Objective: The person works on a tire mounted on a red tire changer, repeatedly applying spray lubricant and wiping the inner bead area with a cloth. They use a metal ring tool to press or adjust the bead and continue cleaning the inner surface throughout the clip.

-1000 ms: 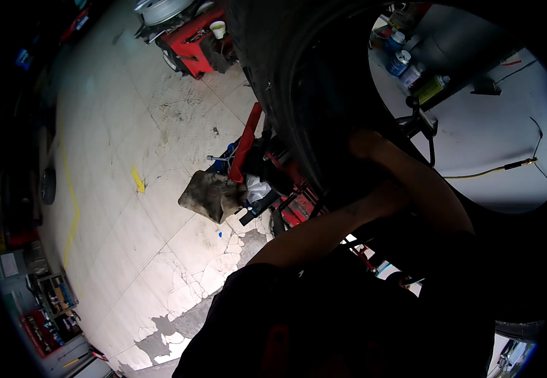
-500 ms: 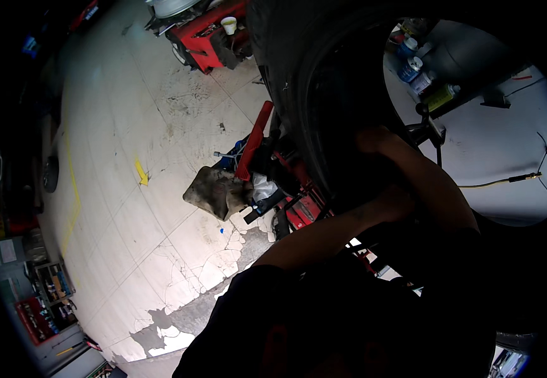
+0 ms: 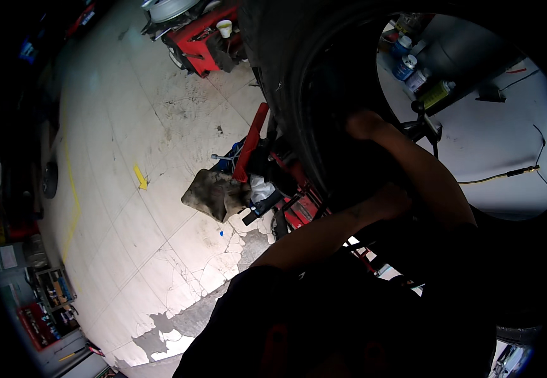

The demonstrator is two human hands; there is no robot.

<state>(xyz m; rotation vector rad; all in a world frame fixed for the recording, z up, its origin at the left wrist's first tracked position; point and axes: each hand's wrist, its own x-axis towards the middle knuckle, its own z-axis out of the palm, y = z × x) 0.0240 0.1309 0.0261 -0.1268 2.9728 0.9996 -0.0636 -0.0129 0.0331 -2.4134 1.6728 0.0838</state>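
Observation:
A large black tire (image 3: pixel 279 88) stands upright in front of me, its inner side in deep shadow. My right hand (image 3: pixel 364 125) reaches inside the tire's opening, its fingers lost in the dark. Lower down, my left hand (image 3: pixel 392 199) is also at the tire's shadowed inside, close to the right forearm. Its fingers are too dark to make out, as is anything either hand may hold. Through the round opening a black knobbed metal part (image 3: pixel 423 126) shows beside my right forearm.
Several cans and bottles (image 3: pixel 406 67) and a yellow hose with a brass fitting (image 3: pixel 506 175) lie beyond the opening. Left of the tire are a red bar (image 3: pixel 252 142), a stained flat pad (image 3: pixel 207 194) and a red machine (image 3: pixel 201 50) with a cup (image 3: pixel 224 28) on it.
My right hand has shifted slightly left and up inside the tire. The left hand stays in nearly the same place. The whole view has moved a little.

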